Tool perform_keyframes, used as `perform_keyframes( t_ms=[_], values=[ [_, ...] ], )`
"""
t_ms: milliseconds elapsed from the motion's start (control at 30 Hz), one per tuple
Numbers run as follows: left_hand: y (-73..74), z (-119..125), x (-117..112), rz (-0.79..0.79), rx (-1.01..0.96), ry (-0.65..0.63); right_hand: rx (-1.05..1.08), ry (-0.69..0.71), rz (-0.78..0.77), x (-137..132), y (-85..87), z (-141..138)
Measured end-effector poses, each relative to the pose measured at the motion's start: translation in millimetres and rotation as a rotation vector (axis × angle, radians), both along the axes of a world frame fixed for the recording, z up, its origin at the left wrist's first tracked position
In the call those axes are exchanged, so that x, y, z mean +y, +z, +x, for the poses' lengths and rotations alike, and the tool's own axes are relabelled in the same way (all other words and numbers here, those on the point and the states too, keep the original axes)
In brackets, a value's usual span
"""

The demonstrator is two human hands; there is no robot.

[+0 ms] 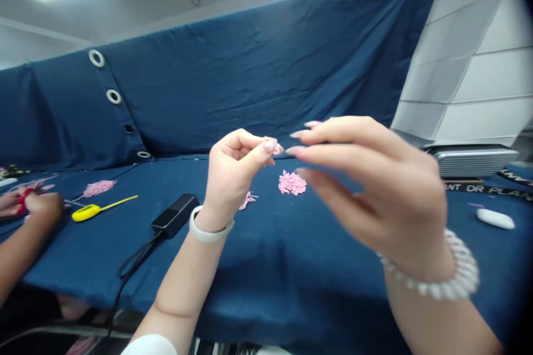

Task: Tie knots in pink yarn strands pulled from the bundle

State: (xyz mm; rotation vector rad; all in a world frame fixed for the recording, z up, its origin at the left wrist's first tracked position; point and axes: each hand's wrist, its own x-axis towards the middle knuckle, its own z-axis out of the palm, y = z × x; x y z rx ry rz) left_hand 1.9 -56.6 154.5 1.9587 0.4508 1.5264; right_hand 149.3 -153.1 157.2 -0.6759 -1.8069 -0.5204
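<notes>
My left hand [235,169] is raised over the table, thumb and fingertips pinched on a small pink piece [277,149]; its exact kind is too small to make out. Just to the right, my right hand [366,177] hovers with fingers stretched and apart, nothing visible between them, and is slightly blurred. On the cloth beyond the hands lies a heap of small pink pieces [292,183]. Some pink strands [249,199] lie partly hidden behind my left wrist.
Left of my arm are a black power adapter [175,215] with a cable, a yellow-handled tool [86,212] and a pink bundle [99,188]. Another person's hands [44,205] hold red-handled scissors [25,199]. At right sit a silver device [470,160] and a white oval object [495,218].
</notes>
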Motion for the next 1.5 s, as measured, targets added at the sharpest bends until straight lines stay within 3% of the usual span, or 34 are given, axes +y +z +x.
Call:
perform_keyframes(
  t_ms=[67,167,333,767,967,1167,1500],
  values=[
    [3.5,-6,-8,0.006,-0.145,-0.068,0.018,-0.020,-0.022,7,8.2,12],
    [6.8,-11,-14,-0.011,-0.151,-0.115,-0.015,0.023,-0.090,11,12.0,16],
    [7.9,-15,-13,-0.119,0.022,-0.173,-0.035,0.124,-0.157,14,9.6,2],
    [9.3,-18,-13,-0.264,0.360,-0.162,-0.099,0.079,-0.420,19,9.6,13],
    [12.2,-18,-7,-0.299,0.425,-0.175,-0.116,0.026,-0.446,24,6.4,9],
    [11.6,-13,2,-0.332,0.490,-0.264,-0.137,-0.049,-0.460,33,1.6,9],
    [9.8,-15,8,-0.343,0.396,-0.316,-0.186,-0.137,-0.348,44,-3.2,11]
  ],
)
